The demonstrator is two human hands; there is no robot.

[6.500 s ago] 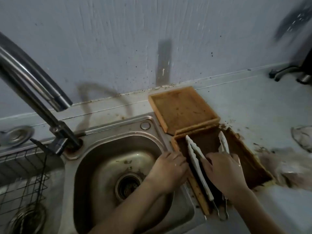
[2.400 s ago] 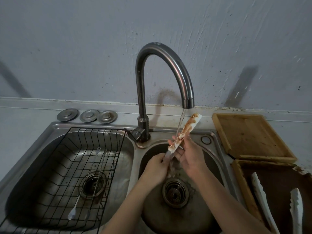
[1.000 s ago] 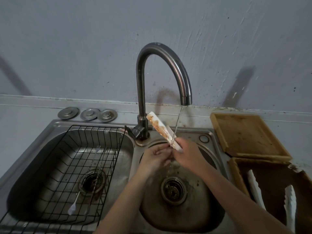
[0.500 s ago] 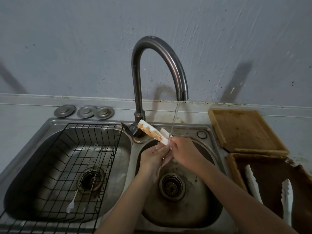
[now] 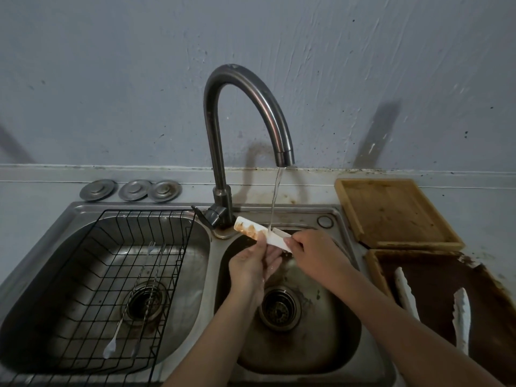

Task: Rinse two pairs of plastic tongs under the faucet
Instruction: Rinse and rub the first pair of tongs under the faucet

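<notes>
A white plastic tong [image 5: 258, 232] smeared with brown sauce lies nearly level over the right sink basin [image 5: 329, 344], tip pointing left. Water from the curved faucet [image 5: 223, 141] falls onto its middle. My right hand [image 5: 312, 250] pinches its right end. My left hand [image 5: 254, 263] sits under it, thumb on the stained part. A second white tong [image 5: 462, 314] rests in the brown wooden tray [image 5: 375, 275] at the right, its two arms spread apart.
A black wire rack [image 5: 92, 289] fills the left basin, with long thin metal utensils [image 5: 145, 297] lying in it. Three metal drain lids [image 5: 131, 189] sit on the ledge behind. A wooden tray lid [image 5: 391, 213] lies on the counter at the right.
Earlier both hands were at the wooden tray; then the tong came under the running water. Over the last second it has tilted from upright to nearly level, tip to the left.
</notes>
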